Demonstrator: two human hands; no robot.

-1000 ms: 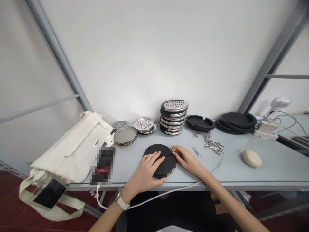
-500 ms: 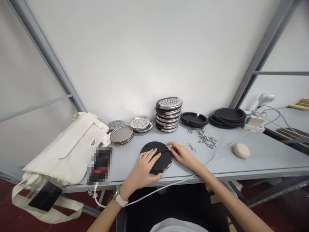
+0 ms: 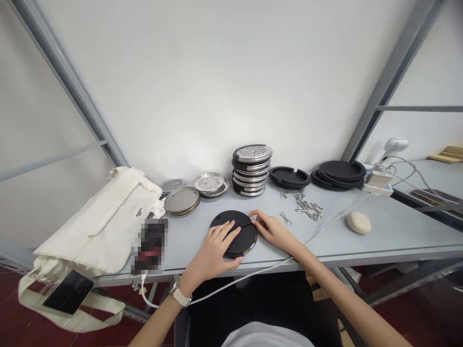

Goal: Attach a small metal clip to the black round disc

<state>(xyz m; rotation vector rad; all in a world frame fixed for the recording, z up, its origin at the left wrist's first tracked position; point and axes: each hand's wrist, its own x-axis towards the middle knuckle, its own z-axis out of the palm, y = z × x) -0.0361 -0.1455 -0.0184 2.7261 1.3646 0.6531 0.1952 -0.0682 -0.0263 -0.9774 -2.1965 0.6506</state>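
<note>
Black disc looks light, stiff; grip by rim; left hand spread flat on it, right hand pinching small metal clip at edge.

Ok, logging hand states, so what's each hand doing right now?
Left hand: spread open, pressing flat on the black disc.
Right hand: fingers pinched at the disc's edge; what they grip cannot be told clearly.

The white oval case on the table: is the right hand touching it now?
No, the right hand is at the edge of the black disc, apart from the case.
</note>
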